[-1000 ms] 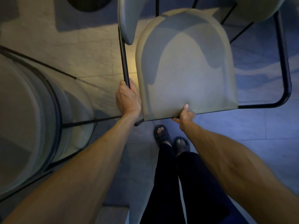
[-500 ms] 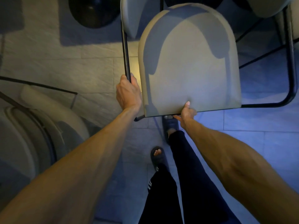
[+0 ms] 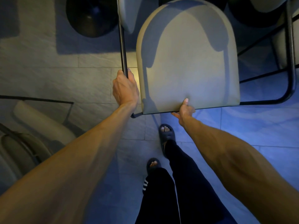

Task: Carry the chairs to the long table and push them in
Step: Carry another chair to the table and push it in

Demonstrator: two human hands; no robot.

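Observation:
I hold a chair with a beige padded seat [image 3: 191, 65] and a black metal tube frame [image 3: 122, 46], seen from above and in front of me over the tiled floor. My left hand [image 3: 124, 88] is wrapped around the frame's left tube beside the seat. My right hand [image 3: 185, 110] grips the near edge of the seat, thumb on top and fingers underneath. The frame's right side [image 3: 291, 70] curves round past the seat. The long table itself is not visible.
Two dark round bases stand on the floor ahead, one at top left [image 3: 91, 16], one at top right [image 3: 252, 15]. Another beige chair [image 3: 38, 126] stands at the left. A further pale seat [image 3: 265, 4] shows at the top right. My sandalled feet [image 3: 166, 133] are below.
I have walked forward with the chair: the dark bases have come nearer, the chair at my left has slid back, and my feet have swapped. Both grips are unchanged.

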